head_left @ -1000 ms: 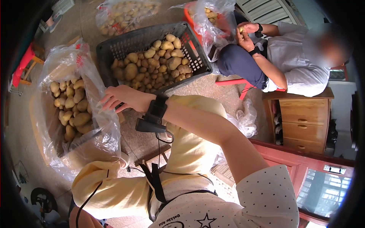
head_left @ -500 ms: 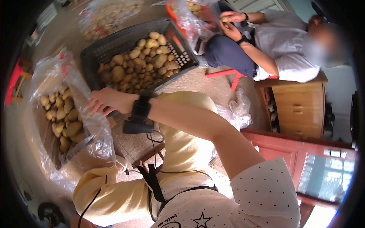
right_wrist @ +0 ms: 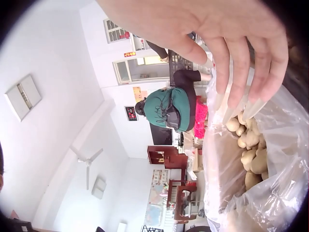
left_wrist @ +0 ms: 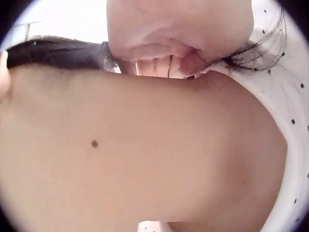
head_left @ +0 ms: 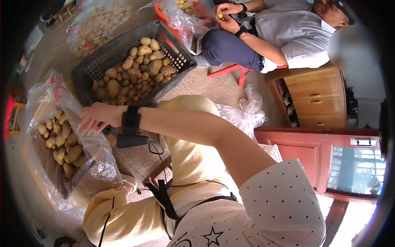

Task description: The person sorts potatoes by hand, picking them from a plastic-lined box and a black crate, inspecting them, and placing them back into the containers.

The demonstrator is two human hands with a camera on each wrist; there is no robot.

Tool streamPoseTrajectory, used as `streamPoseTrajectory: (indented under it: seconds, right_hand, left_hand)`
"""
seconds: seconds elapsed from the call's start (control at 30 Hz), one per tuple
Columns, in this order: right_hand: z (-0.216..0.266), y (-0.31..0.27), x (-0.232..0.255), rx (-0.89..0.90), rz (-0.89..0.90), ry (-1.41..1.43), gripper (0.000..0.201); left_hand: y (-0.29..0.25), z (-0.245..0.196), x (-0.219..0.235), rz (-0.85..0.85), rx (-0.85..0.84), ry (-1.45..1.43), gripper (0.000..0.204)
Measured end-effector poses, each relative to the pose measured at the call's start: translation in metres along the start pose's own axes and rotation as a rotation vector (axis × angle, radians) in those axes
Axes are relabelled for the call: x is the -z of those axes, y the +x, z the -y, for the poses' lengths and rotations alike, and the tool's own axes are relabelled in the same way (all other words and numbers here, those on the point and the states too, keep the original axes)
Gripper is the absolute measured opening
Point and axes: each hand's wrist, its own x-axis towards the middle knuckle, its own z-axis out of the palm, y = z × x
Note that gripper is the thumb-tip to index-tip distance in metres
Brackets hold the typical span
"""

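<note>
My right hand hovers at the inner edge of a plastic-lined box, its fingers loosely extended and holding nothing visible. Potatoes fill part of this box beneath clear plastic. In the right wrist view the same hand spreads long-nailed fingers over the plastic liner, beside the potatoes; whether they touch the plastic I cannot tell. A black crate of potatoes stands just beyond the hand. Skin of an arm and hair fill the left wrist view, and my left hand is not identifiable.
A seated person at the upper right holds a potato in both hands, beside a red tub. Another bag of potatoes lies behind the crate. Crumpled plastic and a wooden cabinet are at right.
The head view has turned, so the crate, boxes and seated person sit further left. My right hand stays beside the lined box, its fingers still extended.
</note>
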Motion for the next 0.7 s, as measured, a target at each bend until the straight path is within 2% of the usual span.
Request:
streamPoseTrajectory:
  seconds: [0.37,0.7]
  right_hand:
    - [0.01,-0.006,0.001,-0.009,-0.013,-0.01,0.044]
    - [0.025,-0.018,-0.001,-0.028,0.015,-0.043,0.047]
  left_hand:
    - [-0.009,-0.003,0.015,-0.059,-0.04,0.349,0.015]
    - [-0.004,0.003,0.014,-0.153,0.001,0.759,0.008]
